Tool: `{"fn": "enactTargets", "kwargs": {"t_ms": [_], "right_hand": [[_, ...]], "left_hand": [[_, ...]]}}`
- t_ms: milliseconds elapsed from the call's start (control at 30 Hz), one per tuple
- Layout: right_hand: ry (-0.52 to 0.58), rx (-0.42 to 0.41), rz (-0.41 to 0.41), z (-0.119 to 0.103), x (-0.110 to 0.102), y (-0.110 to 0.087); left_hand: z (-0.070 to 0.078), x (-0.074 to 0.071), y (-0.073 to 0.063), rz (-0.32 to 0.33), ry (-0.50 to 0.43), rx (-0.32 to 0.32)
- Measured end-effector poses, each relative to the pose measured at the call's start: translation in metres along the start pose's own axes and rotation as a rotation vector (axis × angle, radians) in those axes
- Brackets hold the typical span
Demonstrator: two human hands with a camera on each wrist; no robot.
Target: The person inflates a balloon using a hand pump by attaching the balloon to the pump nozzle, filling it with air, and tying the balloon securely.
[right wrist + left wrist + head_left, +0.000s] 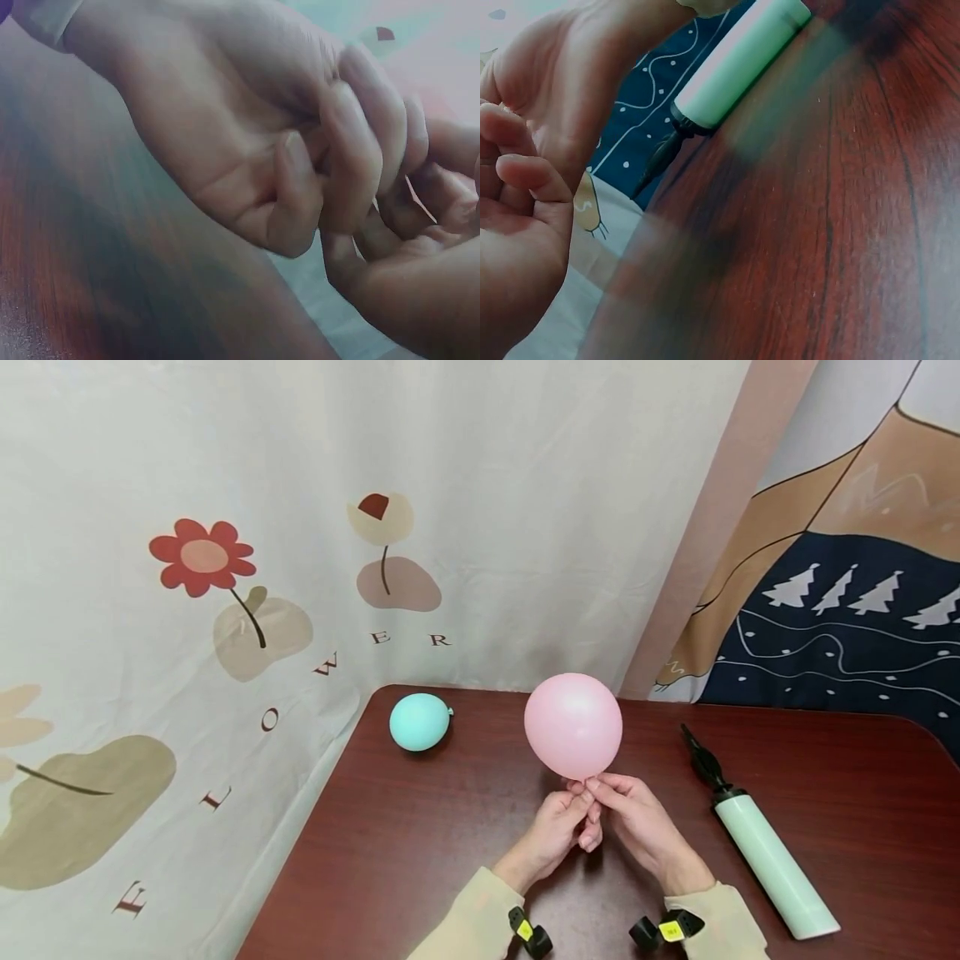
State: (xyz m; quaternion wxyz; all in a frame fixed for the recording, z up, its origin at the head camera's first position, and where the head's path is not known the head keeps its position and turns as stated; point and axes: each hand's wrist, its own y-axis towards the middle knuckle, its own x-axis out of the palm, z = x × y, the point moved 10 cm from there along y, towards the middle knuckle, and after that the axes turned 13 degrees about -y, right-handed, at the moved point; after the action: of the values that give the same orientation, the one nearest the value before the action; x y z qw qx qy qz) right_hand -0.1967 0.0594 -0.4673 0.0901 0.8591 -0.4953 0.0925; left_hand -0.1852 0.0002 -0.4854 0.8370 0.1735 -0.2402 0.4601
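Observation:
A round, inflated pink balloon [573, 724] stands upright above both hands, its neck pointing down between the fingertips. My left hand [555, 833] pinches the neck from the left, its lower fingers curled. From the right, my right hand [647, 828] pinches it with thumb and forefinger. In the right wrist view the left hand's curled fingers [345, 161] overlap the right hand [420, 289]. The left wrist view shows the left hand [517, 247] beside the right hand [570, 75], with the balloon out of frame. Fingers hide most of the balloon's neck.
A smaller turquoise balloon with a knotted end [419, 722] lies at the table's back left. A pale green hand pump [776, 864] with a black nozzle lies on the right of the dark red wooden table [360, 868]. Printed curtains [510, 527] hang behind the table.

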Motion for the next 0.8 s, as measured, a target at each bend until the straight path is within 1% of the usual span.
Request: {"fn": "enactTargets", "kwargs": {"t_ms": [67, 200, 267, 333, 400, 467, 533, 600, 667, 700, 733, 800], "right_hand": [[-0.022, 0.011, 0.047, 0.000, -0.003, 0.000], [-0.146, 0.033, 0.162, -0.001, -0.010, -0.001], [-0.210, 0.036, 0.192, -0.002, -0.011, -0.001], [-0.274, 0.025, 0.202, -0.004, -0.012, 0.000], [-0.355, 0.002, 0.219, -0.007, -0.014, 0.002], [-0.455, -0.013, 0.261, -0.011, -0.020, 0.002], [-0.575, -0.009, 0.314, -0.013, -0.027, 0.001], [-0.668, 0.011, 0.355, -0.013, -0.034, 0.000], [-0.743, 0.034, 0.363, -0.013, -0.037, 0.000], [-0.770, 0.046, 0.357, -0.012, -0.038, 0.000], [-0.787, 0.055, 0.347, -0.012, -0.037, 0.000], [-0.827, 0.076, 0.334, -0.011, -0.037, 0.000]], "left_hand": [[-0.001, 0.003, -0.001, -0.021, 0.015, -0.008], [0.000, 0.005, -0.002, -0.048, 0.058, -0.004], [0.003, 0.004, -0.001, -0.047, 0.104, 0.014], [0.007, 0.001, 0.001, -0.045, 0.166, 0.021], [0.010, -0.002, 0.002, -0.040, 0.260, 0.016], [0.013, -0.005, 0.001, -0.038, 0.372, -0.001], [0.017, -0.009, -0.001, -0.019, 0.523, -0.013], [0.024, -0.011, -0.005, 0.014, 0.692, 0.000], [0.035, -0.008, -0.008, 0.039, 0.838, 0.058], [0.043, -0.005, -0.010, 0.048, 0.909, 0.110], [0.052, 0.001, -0.011, 0.051, 0.970, 0.180], [0.071, 0.015, -0.016, 0.038, 1.076, 0.353]]}}
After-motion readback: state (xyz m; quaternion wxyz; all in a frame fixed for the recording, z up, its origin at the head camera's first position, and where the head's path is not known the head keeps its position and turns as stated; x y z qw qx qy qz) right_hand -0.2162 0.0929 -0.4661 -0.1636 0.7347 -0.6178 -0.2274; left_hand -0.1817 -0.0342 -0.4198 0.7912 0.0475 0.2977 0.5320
